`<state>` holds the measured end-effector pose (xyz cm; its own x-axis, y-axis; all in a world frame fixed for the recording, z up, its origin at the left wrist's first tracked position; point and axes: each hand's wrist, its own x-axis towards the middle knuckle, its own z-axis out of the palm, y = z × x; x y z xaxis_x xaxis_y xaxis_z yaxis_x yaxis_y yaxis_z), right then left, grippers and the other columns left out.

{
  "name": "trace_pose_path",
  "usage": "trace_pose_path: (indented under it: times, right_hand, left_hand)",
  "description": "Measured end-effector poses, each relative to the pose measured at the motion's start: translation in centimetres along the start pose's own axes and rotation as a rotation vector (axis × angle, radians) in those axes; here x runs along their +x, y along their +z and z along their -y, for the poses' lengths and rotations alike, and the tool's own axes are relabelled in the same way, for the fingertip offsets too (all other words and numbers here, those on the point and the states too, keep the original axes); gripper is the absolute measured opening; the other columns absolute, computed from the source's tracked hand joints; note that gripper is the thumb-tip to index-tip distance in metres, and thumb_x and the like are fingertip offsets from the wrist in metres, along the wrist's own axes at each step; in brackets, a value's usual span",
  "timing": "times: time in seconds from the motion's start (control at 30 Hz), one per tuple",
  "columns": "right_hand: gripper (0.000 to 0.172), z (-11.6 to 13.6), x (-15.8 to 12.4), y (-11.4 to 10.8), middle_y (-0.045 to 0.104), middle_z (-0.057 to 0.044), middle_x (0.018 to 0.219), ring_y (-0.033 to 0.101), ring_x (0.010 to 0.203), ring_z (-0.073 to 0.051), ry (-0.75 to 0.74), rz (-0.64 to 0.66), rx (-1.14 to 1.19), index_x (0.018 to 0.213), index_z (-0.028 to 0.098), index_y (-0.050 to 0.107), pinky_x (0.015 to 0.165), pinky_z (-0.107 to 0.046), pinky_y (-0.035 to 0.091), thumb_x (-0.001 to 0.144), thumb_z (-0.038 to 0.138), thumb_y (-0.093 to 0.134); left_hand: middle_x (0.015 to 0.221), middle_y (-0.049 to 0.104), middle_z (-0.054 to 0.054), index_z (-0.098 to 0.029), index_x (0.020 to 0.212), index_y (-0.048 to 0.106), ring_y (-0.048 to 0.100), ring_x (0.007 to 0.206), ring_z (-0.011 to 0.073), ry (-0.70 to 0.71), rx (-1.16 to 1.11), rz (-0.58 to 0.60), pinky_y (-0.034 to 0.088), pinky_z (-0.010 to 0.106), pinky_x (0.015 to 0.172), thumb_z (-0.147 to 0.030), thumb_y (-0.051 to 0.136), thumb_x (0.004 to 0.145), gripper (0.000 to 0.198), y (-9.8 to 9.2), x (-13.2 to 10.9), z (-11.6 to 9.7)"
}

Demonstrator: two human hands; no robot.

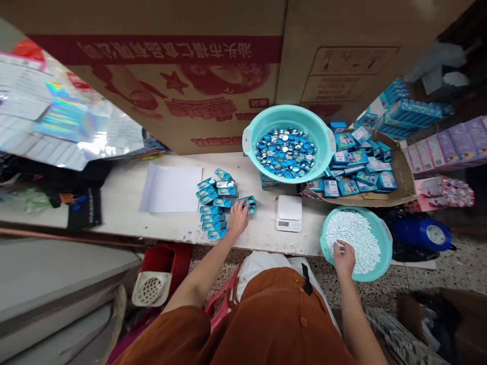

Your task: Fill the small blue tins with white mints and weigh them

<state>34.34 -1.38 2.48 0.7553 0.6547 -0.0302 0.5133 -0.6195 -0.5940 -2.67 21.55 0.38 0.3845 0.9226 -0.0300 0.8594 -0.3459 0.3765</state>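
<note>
So I'm working two spots at once here. My left grip [239, 217] is resting on a couple of blue tins [250, 201] on the surface [262, 230], just right of the grouped tins [212, 218]. The fingers are bending over the tops, fairly narrow, but I can't tell if I'm clasping them or only touching. My right grip [344, 257] is sitting low over the white tablets [355, 230] in the teal basin [386, 248], fingertips curling in close together. Am I pinching any? Can't tell, my own fingers are hiding it.

What I'd be doing: going light on the left, because tins this small are probably sliding into each other with any sideways nudge. On the right I'd be picking with fingertips, not raking, since loose tablets are likely scattering otherwise. That basin is looking like it's poking past the surface's front edge, so I wouldn't be leaning on it. The scale [289, 209] is sitting between my grips, so I'd be minding that too.
</note>
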Motion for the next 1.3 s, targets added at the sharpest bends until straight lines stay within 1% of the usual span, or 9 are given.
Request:
trace_pose_path:
  times: [0.17,0.27,0.4,0.53,0.7,0.83,0.93,1.1,1.3]
  right_hand:
    - [0.032,-1.2,-1.0,-0.9,0.060,-0.009,0.088,0.058,0.072,-0.022,0.034,-0.045,0.009,0.089,0.020,0.063,0.075,-0.040,0.048,0.078,0.047,0.049]
    - [0.035,-2.7,-1.0,-1.2,0.060,-0.010,0.090,0.058,0.073,-0.021,0.064,-0.055,0.017,0.091,0.018,0.064,0.074,-0.039,0.049,0.078,0.047,0.049]
    - [0.037,-4.8,0.8,-1.7,0.061,-0.011,0.093,0.058,0.081,-0.022,0.041,-0.055,0.020,0.093,0.016,0.063,0.079,-0.039,0.048,0.082,0.047,0.046]
    - [0.033,-6.4,4.4,-2.7,0.061,-0.012,0.098,0.055,0.098,-0.024,-0.076,-0.044,-0.014,0.095,0.017,0.062,0.091,-0.043,0.044,0.087,0.043,0.044]
    - [0.032,-9.3,9.3,-4.0,0.061,-0.012,0.106,0.053,0.105,-0.025,-0.163,0.006,-0.072,0.102,0.017,0.061,0.095,-0.043,0.042,0.091,0.041,0.043]
    - [0.033,-12.1,11.4,-4.1,0.061,-0.012,0.110,0.052,0.108,-0.025,-0.193,0.027,-0.089,0.109,0.017,0.060,0.095,-0.044,0.042,0.091,0.040,0.043]
    - [0.037,-13.6,11.8,-3.9,0.059,-0.013,0.117,0.050,0.112,-0.026,-0.206,0.041,-0.087,0.117,0.018,0.056,0.098,-0.045,0.041,0.091,0.040,0.044]
    - [0.044,-14.6,12.5,-3.6,0.053,-0.015,0.126,0.046,0.119,-0.028,-0.223,0.069,-0.051,0.127,0.017,0.049,0.101,-0.047,0.039,0.091,0.042,0.043]
    - [0.049,-13.7,14.7,-2.2,0.051,-0.016,0.123,0.045,0.116,-0.030,-0.250,0.066,-0.043,0.129,0.017,0.048,0.098,-0.048,0.039,0.091,0.047,0.040]
  left_hand:
    - [0.132,0.048,0.015,-0.025,0.115,0.052,0.036,0.129,0.0351,0.018,-0.063,-0.126,0.031,0.054,0.103,-0.025,0.057,0.079,0.037,1.6,0.7,0.3]
    - [0.127,0.050,0.015,-0.023,0.112,0.052,0.038,0.127,0.0340,0.159,-0.126,-0.215,0.033,0.053,0.103,-0.031,0.059,0.080,0.033,2.1,0.8,-2.2]
    - [0.120,0.053,0.014,-0.019,0.113,0.050,0.043,0.123,0.0301,0.419,-0.236,-0.231,0.037,0.049,0.101,-0.030,0.058,0.083,0.032,1.8,2.0,-10.8]
    - [0.119,0.055,0.011,-0.020,0.117,0.049,0.047,0.119,0.0258,0.570,-0.360,-0.114,0.039,0.043,0.101,-0.029,0.055,0.085,0.034,2.3,6.9,-21.8]
    - [0.112,0.058,0.014,-0.016,0.114,0.050,0.051,0.114,0.0274,0.191,-0.434,-0.105,0.041,0.043,0.099,-0.035,0.055,0.084,0.036,6.7,18.3,-31.0]
    - [0.124,0.053,0.021,-0.009,0.123,0.045,0.046,0.124,0.0305,-0.244,-0.445,-0.077,0.037,0.041,0.103,-0.039,0.060,0.081,0.055,10.1,27.3,-34.5]
    - [0.130,0.050,0.025,-0.006,0.125,0.043,0.045,0.126,0.0324,-0.512,-0.533,-0.006,0.037,0.039,0.102,-0.044,0.062,0.079,0.063,11.2,31.5,-36.3]
    - [0.127,0.054,0.024,-0.008,0.117,0.051,0.050,0.121,0.0343,-0.666,-0.603,0.042,0.041,0.039,0.096,-0.041,0.068,0.075,0.056,11.4,33.5,-37.9]
    - [0.108,0.067,0.013,-0.017,0.110,0.055,0.065,0.096,0.0246,-0.713,-0.784,0.187,0.051,0.033,0.074,-0.036,0.066,0.077,0.040,10.1,29.6,-38.0]
